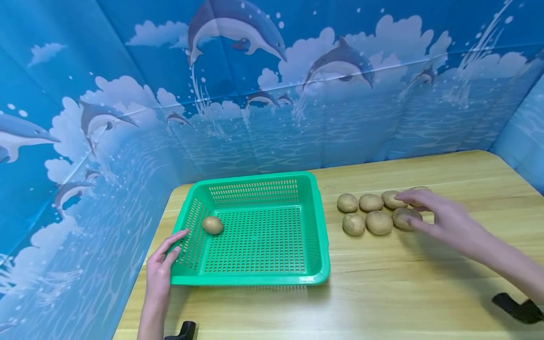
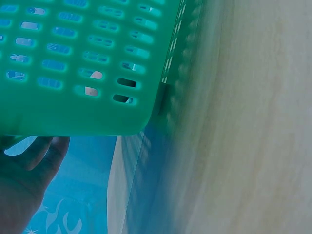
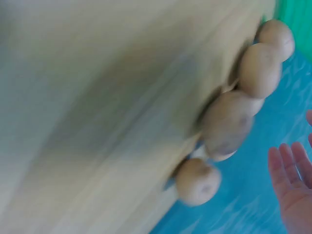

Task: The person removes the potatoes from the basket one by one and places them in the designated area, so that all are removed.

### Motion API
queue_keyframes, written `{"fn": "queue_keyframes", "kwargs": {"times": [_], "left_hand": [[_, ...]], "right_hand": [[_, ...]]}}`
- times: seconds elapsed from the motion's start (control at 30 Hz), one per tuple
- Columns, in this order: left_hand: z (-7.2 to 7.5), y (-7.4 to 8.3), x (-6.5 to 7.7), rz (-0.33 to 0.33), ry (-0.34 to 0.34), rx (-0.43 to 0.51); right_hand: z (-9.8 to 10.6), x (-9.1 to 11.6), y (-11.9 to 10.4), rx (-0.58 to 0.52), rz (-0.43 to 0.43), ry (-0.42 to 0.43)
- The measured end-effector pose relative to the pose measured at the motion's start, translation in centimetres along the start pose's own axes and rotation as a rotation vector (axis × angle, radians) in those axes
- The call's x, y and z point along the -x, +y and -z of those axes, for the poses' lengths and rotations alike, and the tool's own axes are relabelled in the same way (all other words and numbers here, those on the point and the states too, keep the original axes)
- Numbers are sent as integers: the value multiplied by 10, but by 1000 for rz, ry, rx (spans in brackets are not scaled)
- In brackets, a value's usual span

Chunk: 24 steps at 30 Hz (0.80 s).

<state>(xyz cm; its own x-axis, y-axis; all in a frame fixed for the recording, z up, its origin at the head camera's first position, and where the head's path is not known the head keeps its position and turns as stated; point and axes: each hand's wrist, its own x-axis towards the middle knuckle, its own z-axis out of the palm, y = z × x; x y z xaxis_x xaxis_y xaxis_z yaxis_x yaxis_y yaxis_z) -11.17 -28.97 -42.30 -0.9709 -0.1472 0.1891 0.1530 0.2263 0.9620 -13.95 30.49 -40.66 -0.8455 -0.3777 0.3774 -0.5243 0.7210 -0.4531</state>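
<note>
My left hand (image 1: pixel 159 271) holds the left rim of a green plastic basket (image 1: pixel 250 280), with its fingers reaching over the edge. In the left wrist view that hand (image 2: pixel 29 180) is partly hidden behind the basket wall (image 2: pixel 73 114). One potato (image 1: pixel 212 225) lies inside, by the basket's left wall. To the right, my right hand (image 1: pixel 446 219) hovers over the right end of a group of potatoes (image 1: pixel 379 223), thumb and fingers spread apart. Nothing shows in its grasp. The right wrist view has its fingers straight, apart from the potatoes (image 3: pixel 226 124).
The potatoes stand in two rows on the wooden table (image 1: pixel 382 293), right of the basket. A blue curtain (image 1: pixel 272 132) printed with dolphins hangs behind and beside the table. Black straps (image 1: pixel 516 308) show near both wrists.
</note>
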Motion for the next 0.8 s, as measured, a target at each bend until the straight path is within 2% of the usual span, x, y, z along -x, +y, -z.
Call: {"fn": "queue_keyframes", "kwargs": {"times": [0.1, 0.2, 0.37, 0.5, 0.8], "left_hand": [[1, 1, 0, -5, 1, 4], [1, 1, 0, -6, -3, 3], [0, 1, 0, -1, -6, -1], [0, 1, 0, 1, -3, 1], [0, 2, 0, 10, -1, 0]], "right_hand": [[-3, -10, -15, -71, -2, -15], [-6, -19, -27, -114, 33, -39], [-11, -32, -43, -122, 85, -64], [-16, -43, -52, -150, 81, -93], [-18, -67, -67, -123, 115, -164]]}}
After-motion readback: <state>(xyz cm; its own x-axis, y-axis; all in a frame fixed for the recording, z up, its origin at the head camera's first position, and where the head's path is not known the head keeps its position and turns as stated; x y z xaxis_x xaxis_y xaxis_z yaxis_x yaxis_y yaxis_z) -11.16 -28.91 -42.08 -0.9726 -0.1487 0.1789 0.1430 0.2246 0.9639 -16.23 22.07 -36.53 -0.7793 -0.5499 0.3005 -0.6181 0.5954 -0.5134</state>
